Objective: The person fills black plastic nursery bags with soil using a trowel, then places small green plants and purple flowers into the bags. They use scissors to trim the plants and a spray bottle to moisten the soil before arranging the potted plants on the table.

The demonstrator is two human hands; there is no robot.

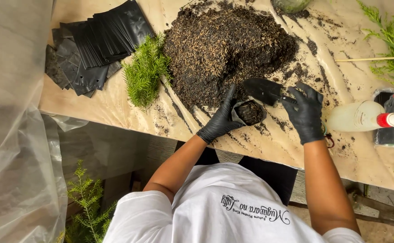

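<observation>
Potting work at a covered table [116,108], viewed from above the worker. The left hand [219,119], in a black glove, grips a small black grow bag [250,112] by its rim, fingers wrapped around the near side so the mouth stays open and upright; the bag already shows dark mix inside. The right hand [306,112], likewise gloved, is closed around the handle of a black trowel [264,90], whose blade sits just above the bag at its 1 o'clock, tilted toward the opening, seemingly so that mix can slide in.

The soil heap [228,49] lies at 12 o'clock from the bag, just beside it, which keeps each scoop short. A stack of flat black bags [102,40] rests at 10 o'clock, well apart from the heap and so out of the loose soil. A bundle of green cuttings [145,72] lies between stack and heap. At 3 o'clock a spray bottle [363,117] lies on its side, near the right hand; more green sprigs [393,45] and a thin stick [372,59] sit at 2 o'clock. Clear plastic sheeting [12,135] hangs at 9 o'clock.
</observation>
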